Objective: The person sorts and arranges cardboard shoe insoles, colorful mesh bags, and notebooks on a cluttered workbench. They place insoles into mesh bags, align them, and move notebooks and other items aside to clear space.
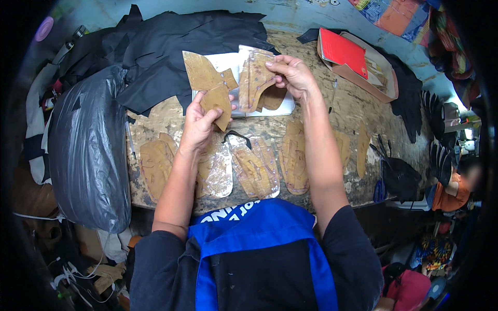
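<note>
My left hand [199, 123] grips a small tan cardboard pattern piece [218, 102], held up over the worn wooden table [171, 120]. A larger tan pattern piece [199, 72] stands just above it. My right hand [291, 74] pinches a clear plastic sleeve with tan pattern pieces inside [255, 78], lifted over a white sheet [228, 62]. Between my forearms, several more sleeves of pattern pieces [254, 166] lie flat in a row along the table's near side.
Black fabric [171, 46] is heaped at the table's back left. A big grey plastic bag [88, 150] bulges at the left edge. An open cardboard box with a red booklet [343, 50] sits back right. Another person [456, 186] is at far right.
</note>
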`<action>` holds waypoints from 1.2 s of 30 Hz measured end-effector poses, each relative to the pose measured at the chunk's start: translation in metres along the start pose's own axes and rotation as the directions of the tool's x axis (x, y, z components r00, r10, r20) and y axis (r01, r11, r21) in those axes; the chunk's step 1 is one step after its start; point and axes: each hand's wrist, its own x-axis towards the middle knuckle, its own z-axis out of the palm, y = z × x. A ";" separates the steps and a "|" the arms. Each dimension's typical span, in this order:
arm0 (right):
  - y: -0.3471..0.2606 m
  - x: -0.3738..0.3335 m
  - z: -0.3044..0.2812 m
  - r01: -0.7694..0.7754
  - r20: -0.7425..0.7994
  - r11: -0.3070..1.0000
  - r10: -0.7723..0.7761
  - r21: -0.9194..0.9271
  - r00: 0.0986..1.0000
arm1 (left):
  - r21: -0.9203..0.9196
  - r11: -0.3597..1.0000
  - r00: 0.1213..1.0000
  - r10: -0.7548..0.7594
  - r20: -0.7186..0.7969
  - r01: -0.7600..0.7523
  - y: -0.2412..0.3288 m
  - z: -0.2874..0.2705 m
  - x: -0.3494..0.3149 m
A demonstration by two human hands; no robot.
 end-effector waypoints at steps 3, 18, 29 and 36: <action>0.006 0.008 -0.007 -0.021 -0.229 0.964 -0.042 -0.264 0.972 | 0.072 0.997 1.000 0.013 0.010 -0.013 0.003 0.002 -0.002; 0.027 -0.041 -0.021 0.079 -0.027 0.885 -0.074 0.459 0.997 | 0.007 0.983 0.969 -0.181 0.168 0.183 -0.015 0.021 0.031; 0.063 -0.024 -0.029 0.129 -0.446 0.983 -0.057 0.133 0.893 | 0.788 0.609 0.934 0.226 -0.278 0.087 -0.045 0.012 0.081; 0.048 -0.034 -0.033 -0.052 -0.462 0.906 -0.164 -0.421 0.871 | 0.934 0.127 0.877 0.322 -0.358 0.334 -0.037 -0.036 0.065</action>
